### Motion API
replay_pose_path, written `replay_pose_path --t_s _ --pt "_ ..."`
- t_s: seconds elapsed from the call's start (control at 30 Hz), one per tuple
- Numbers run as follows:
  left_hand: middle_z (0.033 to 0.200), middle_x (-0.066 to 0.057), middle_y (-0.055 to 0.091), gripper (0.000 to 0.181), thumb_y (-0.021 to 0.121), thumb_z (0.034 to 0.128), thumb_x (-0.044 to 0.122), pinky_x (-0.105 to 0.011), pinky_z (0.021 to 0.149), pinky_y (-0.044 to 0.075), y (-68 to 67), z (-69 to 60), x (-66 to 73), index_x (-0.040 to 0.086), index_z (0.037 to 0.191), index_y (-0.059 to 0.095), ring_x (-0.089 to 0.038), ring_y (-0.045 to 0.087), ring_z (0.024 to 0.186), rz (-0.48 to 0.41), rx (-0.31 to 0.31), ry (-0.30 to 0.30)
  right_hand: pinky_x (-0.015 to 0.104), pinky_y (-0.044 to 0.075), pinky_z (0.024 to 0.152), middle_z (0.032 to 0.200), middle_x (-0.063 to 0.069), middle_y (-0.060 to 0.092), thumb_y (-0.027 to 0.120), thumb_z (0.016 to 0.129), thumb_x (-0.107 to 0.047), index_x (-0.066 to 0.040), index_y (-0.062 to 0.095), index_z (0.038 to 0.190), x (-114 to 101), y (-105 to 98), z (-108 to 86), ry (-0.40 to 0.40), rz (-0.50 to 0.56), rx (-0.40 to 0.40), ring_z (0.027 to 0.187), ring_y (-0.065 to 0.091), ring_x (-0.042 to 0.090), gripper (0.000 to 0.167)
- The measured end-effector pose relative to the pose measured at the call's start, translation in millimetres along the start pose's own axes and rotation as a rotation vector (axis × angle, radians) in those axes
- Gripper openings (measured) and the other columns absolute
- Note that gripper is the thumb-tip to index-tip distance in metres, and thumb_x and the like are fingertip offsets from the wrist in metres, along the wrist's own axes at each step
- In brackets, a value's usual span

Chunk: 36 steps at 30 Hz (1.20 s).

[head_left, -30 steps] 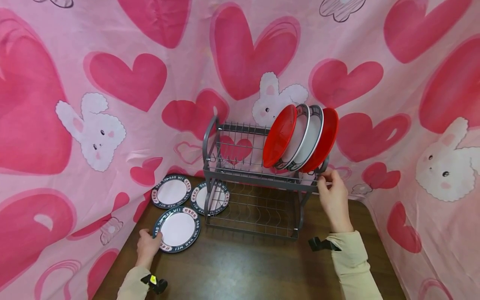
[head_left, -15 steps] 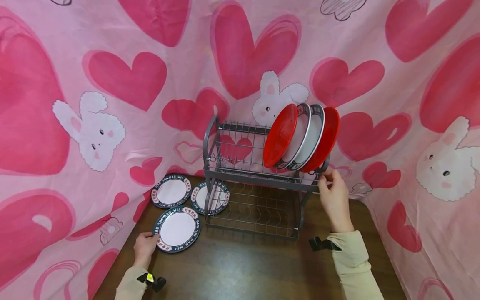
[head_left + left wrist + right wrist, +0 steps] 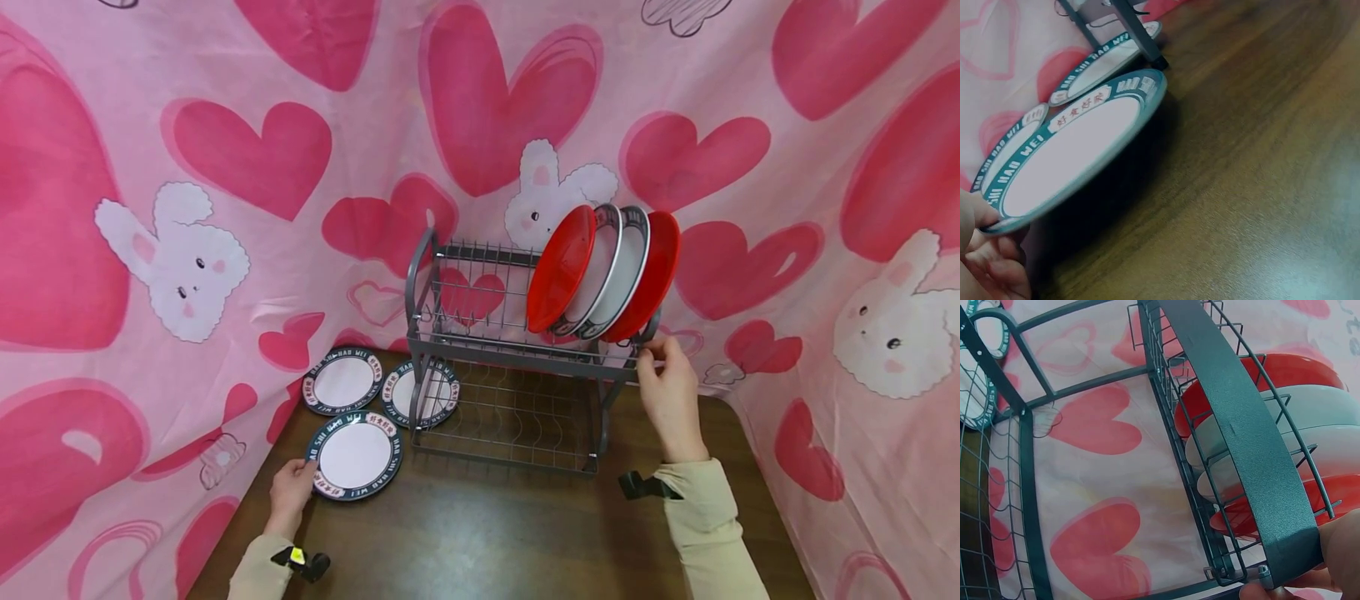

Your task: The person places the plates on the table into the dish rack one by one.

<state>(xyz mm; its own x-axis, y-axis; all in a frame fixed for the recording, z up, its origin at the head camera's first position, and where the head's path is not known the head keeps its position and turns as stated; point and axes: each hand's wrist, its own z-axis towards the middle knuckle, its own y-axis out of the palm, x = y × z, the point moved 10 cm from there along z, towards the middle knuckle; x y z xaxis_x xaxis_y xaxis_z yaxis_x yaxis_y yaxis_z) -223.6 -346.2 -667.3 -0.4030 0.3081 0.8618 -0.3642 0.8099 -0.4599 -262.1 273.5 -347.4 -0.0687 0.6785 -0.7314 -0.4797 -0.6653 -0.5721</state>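
My left hand [image 3: 291, 493] pinches the near left rim of a dark-rimmed white plate [image 3: 356, 457], thumb on top and fingers curled below. In the left wrist view that plate [image 3: 1072, 147] is tilted, with a dark shadow under it. Two similar plates lie behind it: one at the back left [image 3: 342, 382], and another [image 3: 402, 398] partly behind the rack's leg. At the right end of the grey two-tier dish rack [image 3: 510, 360], my right hand [image 3: 670, 400] grips the upper tier's front corner; some of its fingers are hidden there.
Standing in the upper tier's right half are a red plate [image 3: 560, 271], two patterned white plates [image 3: 617, 275] and another red plate [image 3: 651, 279]. The lower tier [image 3: 502, 417] is bare wire. The wooden table [image 3: 480, 533] meets a pink heart-print cloth [image 3: 262, 158] behind and at both sides.
My left hand has shifted slightly left and up, and now pinches the rim rather than reaching over it. The held plate's near edge has risen a little. My right hand stays on the rack.
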Motion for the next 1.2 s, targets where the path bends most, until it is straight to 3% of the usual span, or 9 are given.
replay_pose_path --t_s 0.2,0.47,0.6,0.7,0.8,0.93,1.2 --pt "0.097 -0.026 0.069 0.035 0.052 0.1052 0.018 -0.025 0.060 0.045 -2.6 -0.7 4.0 -0.013 0.116 0.060 -0.014 0.055 0.069 0.000 0.028 0.055 0.029 0.047 0.075 0.110 0.023 0.068 0.048 0.105 -0.015 0.003 0.061 0.116 2.0 0.1 -1.2 -0.006 0.014 0.009 0.098 0.064 0.038 0.025" --pt "0.106 -0.029 0.070 0.038 0.051 0.1068 0.022 -0.026 0.071 0.043 -14.0 -6.7 14.7 -0.012 0.117 0.064 -0.034 0.059 0.096 0.045 0.089 0.111 0.021 0.044 0.072 0.108 0.022 0.068 0.048 0.105 -0.015 0.003 0.061 0.114 3.8 -0.3 -2.8 -0.017 0.020 0.019 0.096 0.064 0.037 0.025" --pt "0.106 -0.031 0.069 0.038 0.050 0.1076 0.021 -0.023 0.067 0.044 -17.8 -7.8 17.1 -0.013 0.118 0.063 -0.029 0.061 0.089 0.037 0.096 0.123 0.022 0.044 0.072 0.108 0.022 0.068 0.048 0.105 -0.016 0.003 0.061 0.115 3.7 -0.1 -3.0 -0.014 0.019 0.013 0.096 0.064 0.037 0.025" --pt "0.098 -0.026 0.070 0.037 0.050 0.1076 0.020 -0.021 0.061 0.046 -21.1 -7.2 16.2 -0.014 0.117 0.062 -0.017 0.059 0.075 -0.016 0.097 0.103 0.021 0.044 0.071 0.108 0.022 0.068 0.048 0.105 -0.016 0.003 0.061 0.115 2.8 -0.3 -3.0 -0.017 0.020 0.011 0.096 0.064 0.037 0.025" --pt "0.084 -0.010 0.068 0.037 0.050 0.1072 0.019 -0.020 0.058 0.047 -22.9 -6.0 16.0 -0.015 0.118 0.061 -0.007 0.053 0.067 -0.118 0.085 0.074 0.019 0.043 0.070 0.107 0.023 0.068 0.048 0.105 -0.016 0.003 0.061 0.115 2.4 -0.9 -2.8 -0.015 0.023 0.013 0.095 0.064 0.036 0.025" --pt "0.072 0.009 0.059 0.040 0.050 0.1068 0.020 -0.019 0.058 0.048 -23.3 -3.8 19.2 -0.017 0.121 0.058 -0.004 0.052 0.063 -0.246 0.066 0.037 0.019 0.043 0.069 0.108 0.022 0.068 0.048 0.105 -0.016 0.003 0.061 0.115 2.2 -0.8 -2.4 -0.011 0.026 0.013 0.095 0.064 0.036 0.025" --pt "0.073 0.013 0.057 0.047 0.048 0.1081 0.028 -0.016 0.062 0.049 -26.2 -7.4 35.2 -0.013 0.130 0.055 -0.004 0.053 0.065 -0.273 0.038 -0.008 0.018 0.043 0.069 0.108 0.022 0.068 0.048 0.105 -0.016 0.003 0.061 0.116 1.9 -0.1 -1.7 -0.012 0.029 0.010 0.094 0.064 0.036 0.025"
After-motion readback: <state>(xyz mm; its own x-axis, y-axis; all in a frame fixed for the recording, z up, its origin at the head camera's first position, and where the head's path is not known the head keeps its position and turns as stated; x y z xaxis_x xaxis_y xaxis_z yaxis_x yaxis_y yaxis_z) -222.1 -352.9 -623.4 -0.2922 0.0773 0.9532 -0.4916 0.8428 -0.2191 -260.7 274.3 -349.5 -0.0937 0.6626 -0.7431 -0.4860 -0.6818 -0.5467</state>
